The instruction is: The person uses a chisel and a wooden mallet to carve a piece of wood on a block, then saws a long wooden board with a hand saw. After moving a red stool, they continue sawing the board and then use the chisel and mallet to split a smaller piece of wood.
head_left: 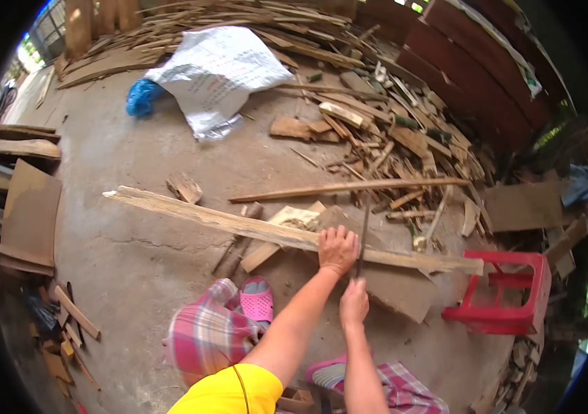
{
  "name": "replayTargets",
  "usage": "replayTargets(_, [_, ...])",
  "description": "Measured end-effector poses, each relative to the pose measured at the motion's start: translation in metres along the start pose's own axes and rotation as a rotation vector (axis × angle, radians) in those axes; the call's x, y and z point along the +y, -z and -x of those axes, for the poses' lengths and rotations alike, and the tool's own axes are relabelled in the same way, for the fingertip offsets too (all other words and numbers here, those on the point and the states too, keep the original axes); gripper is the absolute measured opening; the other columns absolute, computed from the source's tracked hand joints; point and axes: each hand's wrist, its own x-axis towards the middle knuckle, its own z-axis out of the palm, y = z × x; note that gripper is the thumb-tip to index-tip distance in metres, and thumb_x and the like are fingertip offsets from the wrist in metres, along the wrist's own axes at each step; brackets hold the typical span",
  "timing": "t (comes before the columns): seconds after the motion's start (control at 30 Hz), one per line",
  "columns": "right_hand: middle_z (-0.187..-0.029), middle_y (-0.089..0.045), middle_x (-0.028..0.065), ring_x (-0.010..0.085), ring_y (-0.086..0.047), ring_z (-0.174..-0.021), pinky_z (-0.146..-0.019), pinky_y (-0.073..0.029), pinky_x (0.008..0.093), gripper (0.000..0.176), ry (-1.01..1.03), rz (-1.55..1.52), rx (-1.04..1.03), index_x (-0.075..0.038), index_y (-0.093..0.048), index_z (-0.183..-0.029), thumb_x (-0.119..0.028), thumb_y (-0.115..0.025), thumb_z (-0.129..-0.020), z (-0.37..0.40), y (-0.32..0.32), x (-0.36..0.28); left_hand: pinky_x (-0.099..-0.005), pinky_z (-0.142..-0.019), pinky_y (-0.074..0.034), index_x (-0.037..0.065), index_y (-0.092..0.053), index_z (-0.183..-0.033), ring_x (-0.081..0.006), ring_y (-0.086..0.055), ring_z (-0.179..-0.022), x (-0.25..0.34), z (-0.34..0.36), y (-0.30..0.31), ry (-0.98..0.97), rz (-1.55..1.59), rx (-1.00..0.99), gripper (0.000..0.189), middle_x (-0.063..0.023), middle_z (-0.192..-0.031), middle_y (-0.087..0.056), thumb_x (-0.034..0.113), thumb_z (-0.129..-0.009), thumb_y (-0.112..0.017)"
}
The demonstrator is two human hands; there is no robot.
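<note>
A long, rough wooden plank [238, 224] lies across in front of me, over shorter wood pieces [261, 255] and a broad board [401, 293]. My left hand [339, 249] is closed on the plank from above, fingers over its far edge. Just right of it, my right hand [354, 302] grips a hand saw [365, 224], whose thin dark blade shows edge-on and crosses the plank. The handle is hidden in the fist. At its right end the plank overlaps a red plastic stool [539, 293], which lies on its side.
Beyond the plank lies a narrow wooden strip [349, 188]. Scrap wood [404, 138] is heaped at the back right, and a silvery sheet [221, 72] lies beside a blue plastic bag [143, 98]. Boards [31, 210] stand at left. A pink sandal [257, 303] is near the plank.
</note>
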Motion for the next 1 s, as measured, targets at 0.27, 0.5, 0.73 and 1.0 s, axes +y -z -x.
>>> replayTargets(0.27, [-0.086,-0.064,0.0286,0.0495,-0.061,-0.081,-0.069,-0.045,0.0594,0.025,-0.074,-0.091,0.006,-0.003,-0.047,-0.099,-0.028,-0.045,-0.098,0.017,-0.007,0.005,-0.0402,-0.08,-0.036,0.016,-0.056,-0.072,-0.024,-0.05,-0.08,0.0,-0.001,0.002,0.002,0.038,-0.003,0.018,-0.0043,-0.081,-0.052,0.029,-0.083,-0.062])
replayTargets(0.5, [-0.09,-0.064,0.028,0.0489,-0.061,-0.082,-0.068,-0.045,0.0588,0.023,-0.111,-0.059,-0.034,-0.004,-0.046,-0.098,-0.027,-0.046,-0.099,0.063,-0.004,0.014,-0.0407,-0.08,-0.037,0.016,-0.057,-0.073,-0.0246,-0.051,-0.081,0.002,-0.004,0.003,0.003,0.01,-0.011,0.017,-0.0047,-0.082,-0.053,0.028,-0.083,-0.061])
replayTargets(0.73, [-0.087,-0.064,0.0253,0.0472,-0.062,-0.08,-0.066,-0.047,0.0568,0.024,-0.002,-0.069,0.047,-0.003,-0.046,-0.097,-0.026,-0.044,-0.1,0.001,-0.012,0.009,-0.0413,-0.079,-0.036,0.014,-0.058,-0.073,-0.0255,-0.051,-0.081,0.001,0.0,-0.001,-0.037,-0.022,-0.026,0.017,-0.0051,-0.082,-0.053,0.027,-0.083,-0.061])
replayTargets(1.0, [-0.081,-0.063,0.0281,0.0492,-0.06,-0.076,-0.063,-0.046,0.0572,0.025,-0.004,-0.136,0.054,-0.002,-0.046,-0.096,-0.026,-0.043,-0.1,0.013,-0.006,0.007,-0.0412,-0.079,-0.037,0.014,-0.058,-0.073,-0.025,-0.052,-0.081,0.001,0.002,-0.006,-0.052,-0.053,-0.036,0.017,-0.0046,-0.083,-0.054,0.028,-0.083,-0.061])
